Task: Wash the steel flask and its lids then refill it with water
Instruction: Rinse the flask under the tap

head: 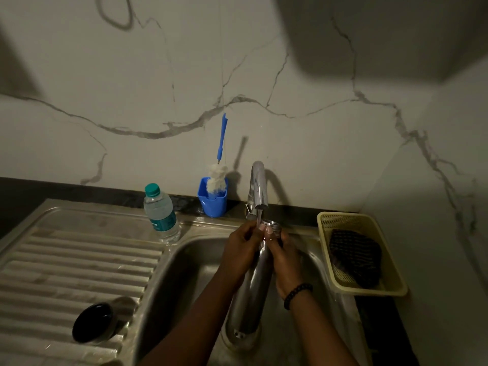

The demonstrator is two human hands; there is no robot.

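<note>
Over the sink (184,262), steel flask (249,291) held under the running tap (258,184).
Long axis tilted, base low and near, open mouth up under the stream; left hand (241,253) and right hand (284,260) gripping the neck from either side, fingers curled round it; dark lid (95,322) lying well left on the drainboard surface.

Over at nine o'clock of the basin, a plastic water bottle (161,213) with a green cap, upright on the drainboard's (66,273) back edge. Up at twelve o'clock, a blue cup (212,204) against the marble wall (290,88), holding a blue-handled bottle brush (219,167), bristles down. At three o'clock, a yellow basket (367,287) with a dark cloth (355,257) bunched inside.
</note>
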